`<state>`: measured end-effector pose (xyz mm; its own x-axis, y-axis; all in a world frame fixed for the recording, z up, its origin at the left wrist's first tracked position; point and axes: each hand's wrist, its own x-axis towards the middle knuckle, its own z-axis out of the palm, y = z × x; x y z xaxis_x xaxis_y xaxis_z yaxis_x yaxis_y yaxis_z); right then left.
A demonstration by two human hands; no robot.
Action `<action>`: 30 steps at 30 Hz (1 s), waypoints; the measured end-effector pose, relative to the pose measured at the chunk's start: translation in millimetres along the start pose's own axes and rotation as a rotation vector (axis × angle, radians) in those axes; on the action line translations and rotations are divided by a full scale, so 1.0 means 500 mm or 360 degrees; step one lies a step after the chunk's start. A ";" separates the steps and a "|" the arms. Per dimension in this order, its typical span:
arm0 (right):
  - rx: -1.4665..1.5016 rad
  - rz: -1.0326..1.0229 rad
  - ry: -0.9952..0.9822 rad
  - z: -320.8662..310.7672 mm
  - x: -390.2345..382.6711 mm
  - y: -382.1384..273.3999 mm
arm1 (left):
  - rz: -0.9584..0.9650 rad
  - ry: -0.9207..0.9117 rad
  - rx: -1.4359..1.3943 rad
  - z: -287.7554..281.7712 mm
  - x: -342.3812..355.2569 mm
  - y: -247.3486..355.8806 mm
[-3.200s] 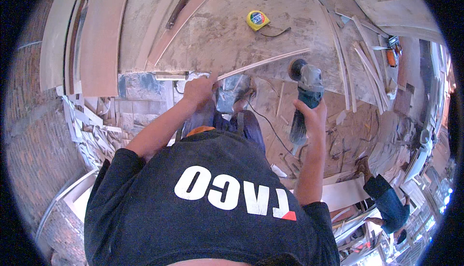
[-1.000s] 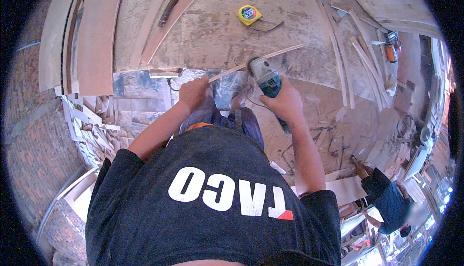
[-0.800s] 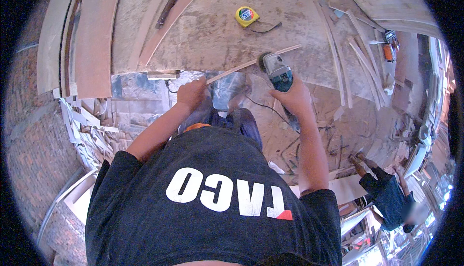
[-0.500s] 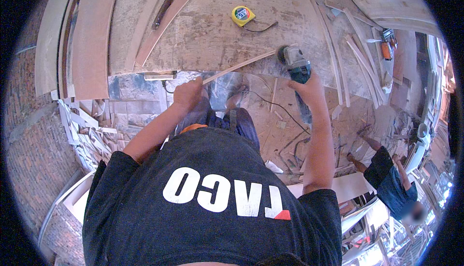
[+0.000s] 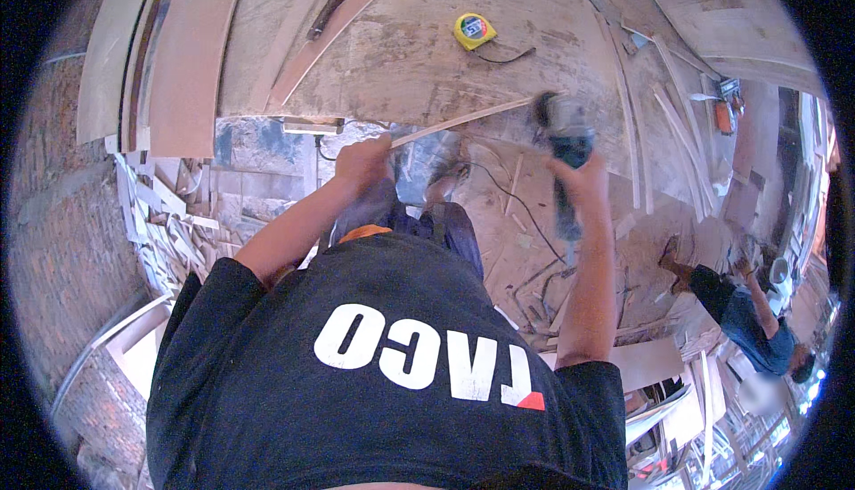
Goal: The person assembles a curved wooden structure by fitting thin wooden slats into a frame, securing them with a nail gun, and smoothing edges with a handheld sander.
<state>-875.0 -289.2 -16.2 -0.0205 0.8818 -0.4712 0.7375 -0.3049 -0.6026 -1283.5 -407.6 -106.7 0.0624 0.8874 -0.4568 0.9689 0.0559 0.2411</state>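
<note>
My left hand [image 5: 363,165] is closed round the near end of a thin wooden strip [image 5: 463,122]. The strip slants up to the right, over the front edge of the wooden work surface [image 5: 392,62]. In my right hand [image 5: 583,180] is an angle grinder [image 5: 571,125], gripped by its dark body. Its head and disc are smeared by motion and sit at the strip's far end; whether they touch I cannot tell. A yellow tape measure [image 5: 474,32] lies on the work surface beyond the strip, its dark tail pointing right.
Long boards [image 5: 191,53] lie at the left. Thin strips [image 5: 681,142] and an orange tool [image 5: 724,116] are at the right. A dark cord [image 5: 525,205] runs across the littered floor. Offcuts [image 5: 165,209] pile up at the lower left. Another person [image 5: 753,325] is at the far right.
The whole view has shifted, so the surface and tape measure appear farther right. The grinder has become blurred while staying by the strip's end. The other person's arm and body have moved.
</note>
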 end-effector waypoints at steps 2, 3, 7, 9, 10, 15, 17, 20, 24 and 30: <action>-0.0320 -0.0040 0.0000 0.057 -0.063 -0.093 | -0.0006 0.0044 -0.0038 0.016 -0.002 -0.014; -0.0305 -0.0147 -0.0057 0.089 -0.082 -0.100 | 0.0028 0.0081 -0.0080 0.021 -0.003 -0.014; -0.0342 -0.0204 -0.0331 0.172 -0.140 -0.174 | 0.0035 0.0062 -0.0076 0.006 -0.006 -0.004; -0.0380 -0.0219 -0.0347 0.206 -0.145 -0.180 | 0.0011 0.0078 -0.0046 0.006 -0.007 -0.002; -0.0400 -0.0227 -0.0356 0.213 -0.146 -0.181 | 0.0021 0.0073 -0.0046 0.007 -0.006 -0.002; -0.0472 -0.0068 -0.0366 0.198 -0.153 -0.209 | 0.0041 0.0131 -0.0038 0.016 -0.005 -0.009; -0.0470 -0.0064 -0.0305 0.179 -0.148 -0.206 | 0.0048 0.0107 -0.0029 0.016 -0.004 -0.010; -0.0407 -0.0033 -0.0351 0.144 -0.131 -0.207 | 0.0052 0.0093 -0.0040 0.020 -0.006 -0.014; -0.0527 0.0074 -0.0248 0.118 -0.110 -0.188 | 0.0022 0.0048 -0.0058 0.023 -0.003 -0.014; -0.0500 -0.0016 -0.0139 0.093 -0.078 -0.149 | -0.0004 0.0006 -0.0073 0.018 -0.001 -0.012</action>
<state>-960.6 -317.6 17.4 -0.0766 0.8460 -0.5277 0.9088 -0.1585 -0.3859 -1287.2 -412.5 -115.5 0.0592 0.8889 -0.4543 0.9571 0.0788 0.2789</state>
